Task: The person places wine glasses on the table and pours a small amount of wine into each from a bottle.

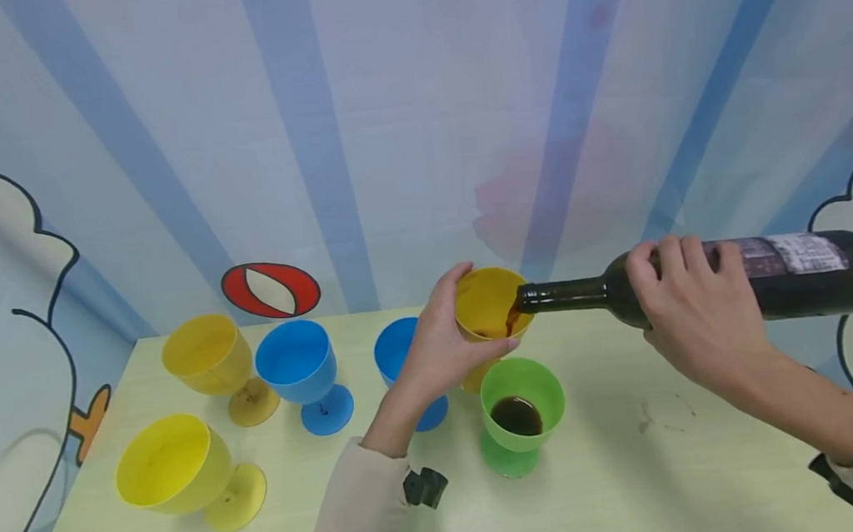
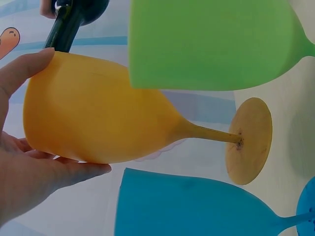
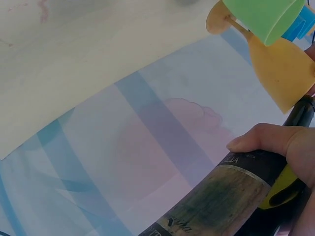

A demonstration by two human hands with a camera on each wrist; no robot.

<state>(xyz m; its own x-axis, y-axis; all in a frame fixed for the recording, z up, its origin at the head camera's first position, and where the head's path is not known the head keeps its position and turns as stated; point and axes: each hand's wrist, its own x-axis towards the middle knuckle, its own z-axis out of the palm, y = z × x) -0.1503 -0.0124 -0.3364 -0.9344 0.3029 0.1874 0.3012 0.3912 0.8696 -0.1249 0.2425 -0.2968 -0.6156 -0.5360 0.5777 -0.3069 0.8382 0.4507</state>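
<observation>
My right hand [image 1: 704, 311] grips a dark wine bottle [image 1: 796, 274] round its body and holds it nearly level, neck to the left. Dark liquid runs from its mouth into an orange-yellow goblet [image 2: 98, 108]. My left hand [image 1: 440, 340] holds that goblet round the bowl near the rim, thumb on the near side. In the left wrist view its stem and round foot show below the bowl; whether the foot touches the table I cannot tell. Just in front stands a green goblet [image 1: 524, 409] with dark liquid inside. Behind my left wrist a blue goblet [image 1: 395, 348] is partly hidden.
On the left of the pale table [image 1: 624, 484] stand another blue goblet [image 1: 296, 364], an orange-yellow goblet [image 1: 206, 356] and a bright yellow goblet [image 1: 173, 465]. A printed, striped backdrop [image 1: 416, 133] rises behind the table. Faint stains [image 1: 667, 414] mark the tabletop at right.
</observation>
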